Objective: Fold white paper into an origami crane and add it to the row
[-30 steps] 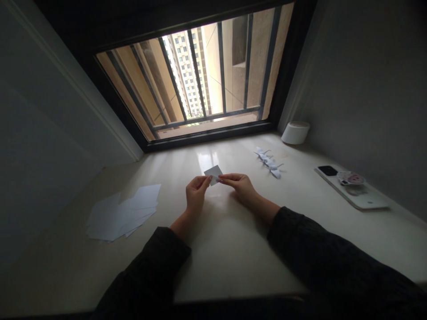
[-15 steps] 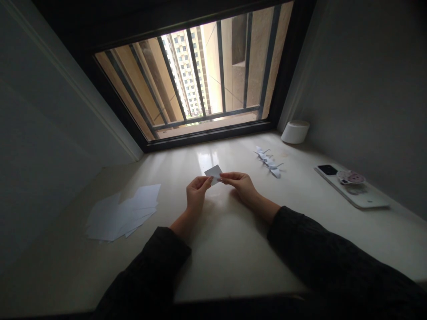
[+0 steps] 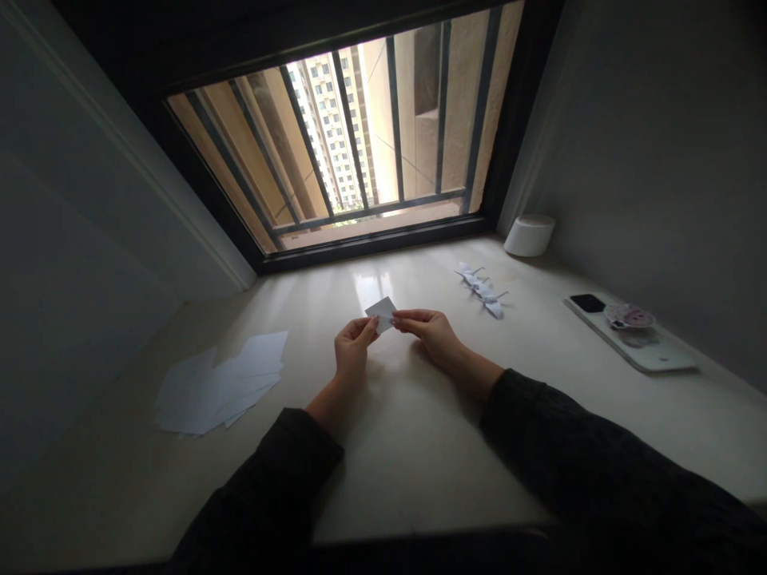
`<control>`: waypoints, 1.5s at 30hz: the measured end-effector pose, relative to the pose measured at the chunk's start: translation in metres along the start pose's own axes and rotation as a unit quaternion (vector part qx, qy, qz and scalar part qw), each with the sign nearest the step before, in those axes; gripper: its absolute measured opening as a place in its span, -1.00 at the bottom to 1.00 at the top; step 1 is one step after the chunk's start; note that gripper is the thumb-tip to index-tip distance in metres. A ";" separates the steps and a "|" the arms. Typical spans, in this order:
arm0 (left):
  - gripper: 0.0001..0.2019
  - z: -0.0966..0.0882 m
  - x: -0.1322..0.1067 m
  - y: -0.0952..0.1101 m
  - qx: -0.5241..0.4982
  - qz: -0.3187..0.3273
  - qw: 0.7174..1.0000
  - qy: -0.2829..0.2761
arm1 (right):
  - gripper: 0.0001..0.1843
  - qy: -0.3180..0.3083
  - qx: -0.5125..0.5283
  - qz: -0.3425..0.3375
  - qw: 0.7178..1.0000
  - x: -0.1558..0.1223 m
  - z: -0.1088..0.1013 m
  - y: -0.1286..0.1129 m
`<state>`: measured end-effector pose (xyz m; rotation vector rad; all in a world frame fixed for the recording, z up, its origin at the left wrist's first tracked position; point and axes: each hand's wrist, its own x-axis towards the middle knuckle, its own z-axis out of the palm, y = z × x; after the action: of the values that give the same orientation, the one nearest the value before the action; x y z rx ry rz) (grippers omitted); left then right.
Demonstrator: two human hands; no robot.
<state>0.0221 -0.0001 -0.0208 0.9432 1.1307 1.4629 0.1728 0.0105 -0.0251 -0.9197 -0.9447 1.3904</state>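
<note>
A small folded square of white paper [image 3: 382,309] is held up just above the sill, one corner pointing away from me. My left hand [image 3: 353,346] pinches its near left edge between thumb and fingers. From the other side, my right hand [image 3: 432,334] grips the right corner with thumb and forefinger. The fingertips cover parts of the lower edges, so the folds there are hidden. Beyond my right hand, several folded paper cranes [image 3: 481,290] stand close together in a slanting row.
Loose white paper sheets [image 3: 221,383] lie overlapping at the left. To the right rests a phone [image 3: 659,351] with a round decorated grip on its back. A white cylindrical object [image 3: 530,235] stands by the right wall. A barred window [image 3: 359,136] rises behind the pale sill [image 3: 383,479].
Both hands keep their pinch on the paper square, which has shifted very slightly to the left. Everything else lies where it was.
</note>
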 end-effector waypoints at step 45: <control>-0.52 0.000 0.000 0.008 0.014 -0.011 0.997 -0.079 | -0.73 -0.009 -0.002 -0.013 1.000 -0.003 0.002 -0.004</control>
<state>0.0201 -0.0006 -0.0134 1.0448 1.0443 1.3325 0.1725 0.0072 -0.0205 -0.8969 -0.9705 1.3759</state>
